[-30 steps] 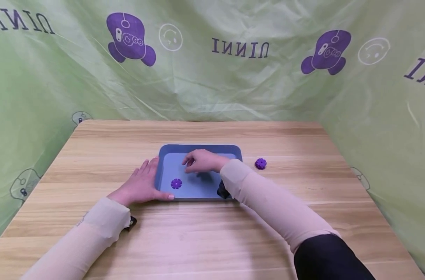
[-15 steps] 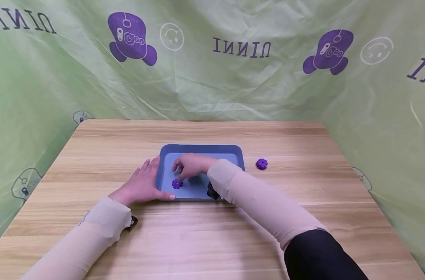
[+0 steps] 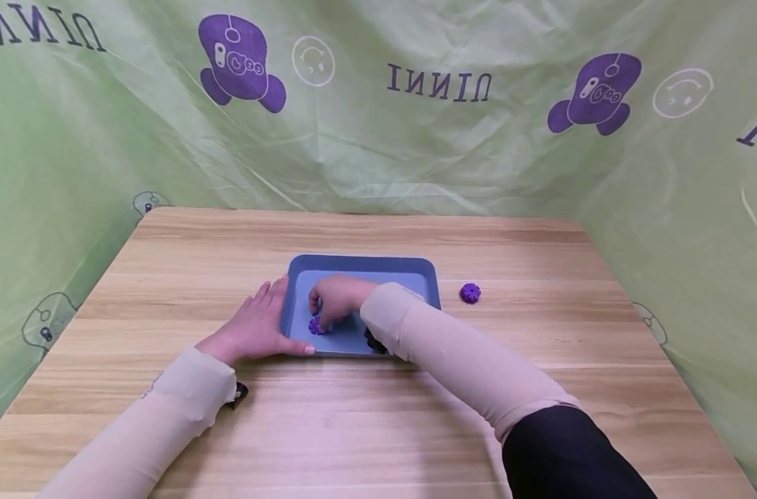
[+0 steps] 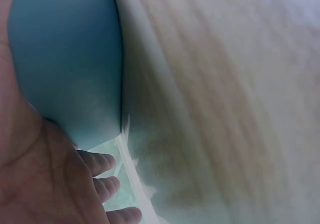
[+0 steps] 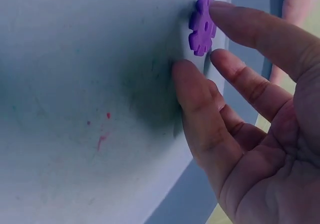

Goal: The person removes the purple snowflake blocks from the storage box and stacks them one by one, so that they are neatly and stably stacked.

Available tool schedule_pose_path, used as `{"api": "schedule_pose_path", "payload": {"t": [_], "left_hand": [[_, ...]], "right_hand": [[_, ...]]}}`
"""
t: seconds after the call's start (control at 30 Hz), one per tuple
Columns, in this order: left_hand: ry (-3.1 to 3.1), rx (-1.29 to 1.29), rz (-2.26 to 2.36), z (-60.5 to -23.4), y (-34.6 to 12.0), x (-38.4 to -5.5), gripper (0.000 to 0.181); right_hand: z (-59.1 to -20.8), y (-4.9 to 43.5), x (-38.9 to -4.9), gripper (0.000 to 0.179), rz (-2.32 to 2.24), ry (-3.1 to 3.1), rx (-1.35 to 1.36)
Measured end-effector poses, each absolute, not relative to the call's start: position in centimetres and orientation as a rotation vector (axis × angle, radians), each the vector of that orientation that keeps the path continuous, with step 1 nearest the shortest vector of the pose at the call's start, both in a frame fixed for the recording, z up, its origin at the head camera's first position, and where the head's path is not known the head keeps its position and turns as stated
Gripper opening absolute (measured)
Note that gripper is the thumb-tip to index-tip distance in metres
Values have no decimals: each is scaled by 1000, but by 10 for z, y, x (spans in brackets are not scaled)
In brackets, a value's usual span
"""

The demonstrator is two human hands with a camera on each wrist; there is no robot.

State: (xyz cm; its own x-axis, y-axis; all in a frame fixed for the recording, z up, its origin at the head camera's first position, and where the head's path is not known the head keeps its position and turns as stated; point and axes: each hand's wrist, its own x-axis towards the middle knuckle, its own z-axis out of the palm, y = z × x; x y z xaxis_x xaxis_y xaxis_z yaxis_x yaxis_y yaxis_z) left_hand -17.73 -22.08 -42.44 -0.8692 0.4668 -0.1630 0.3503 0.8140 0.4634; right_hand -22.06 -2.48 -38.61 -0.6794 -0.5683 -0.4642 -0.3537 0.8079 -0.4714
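A purple flower-shaped plastic disc (image 3: 317,326) with a notched edge lies in the left part of the blue tray (image 3: 378,264). My right hand (image 3: 337,298) reaches down to it from the right. In the right wrist view, the thumb tip is right at one edge of the disc (image 5: 202,28), while the bent fingers (image 5: 200,109) stand apart from it. My left hand (image 3: 260,326) rests against the tray's left side, thumb along the near rim. The left wrist view shows the tray's outer wall (image 4: 70,59) beside the palm.
Another purple piece (image 3: 470,293), like notched discs stacked together, sits on the wooden table (image 3: 353,430) to the right of the tray. Small red marks (image 5: 108,115) show on the tray floor. A green printed curtain (image 3: 366,152) hangs behind the table and along both sides.
My right hand has moved left and down inside the tray, from its middle to the purple disc. The left hand stays at the tray's side.
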Motion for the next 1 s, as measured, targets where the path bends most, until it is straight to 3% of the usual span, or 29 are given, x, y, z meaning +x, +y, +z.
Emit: {"api": "schedule_pose_path", "payload": {"t": [0.5, 1.0], "left_hand": [[2735, 658, 641, -425, -220, -179, 142], [2736, 647, 637, -425, -218, -178, 144]], "right_hand": [[-393, -29, -218, 24, -269, 2494, -884], [-382, 17, -228, 9, -544, 2473, -766]]}}
